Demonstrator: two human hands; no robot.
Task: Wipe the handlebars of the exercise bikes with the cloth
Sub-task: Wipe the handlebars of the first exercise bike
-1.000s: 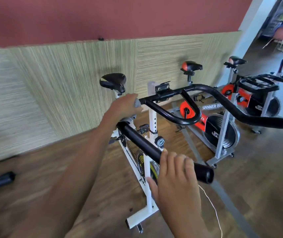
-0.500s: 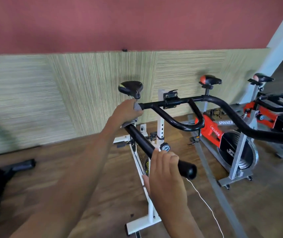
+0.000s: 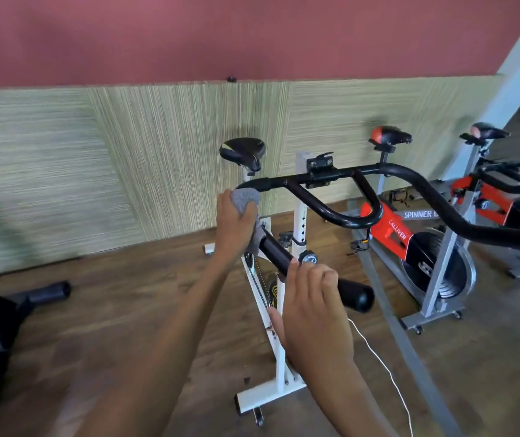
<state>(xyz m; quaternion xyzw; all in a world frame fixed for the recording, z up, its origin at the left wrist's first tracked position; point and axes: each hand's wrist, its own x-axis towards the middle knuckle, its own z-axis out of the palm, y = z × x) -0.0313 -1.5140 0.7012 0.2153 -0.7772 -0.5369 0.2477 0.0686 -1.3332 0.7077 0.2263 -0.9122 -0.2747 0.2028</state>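
Cloth (image 3: 245, 198) on the white bike's (image 3: 280, 357) handlebar (image 3: 276, 250).
My left hand (image 3: 235, 223) grips the cloth round the bar's far bend. From there the bar runs toward me and rightward, under my right hand (image 3: 315, 313), whose straight fingers rest on it.

Black tubular handlebars (image 3: 279, 252) are clamped on a white exercise bike (image 3: 301, 222), with a loop bar in the middle and two long padded grips swept toward the camera. A grey cloth (image 3: 245, 198) is bunched onto the left bend, gripped by the left hand (image 3: 233, 225). A red bike (image 3: 394, 234) is parked just beside.
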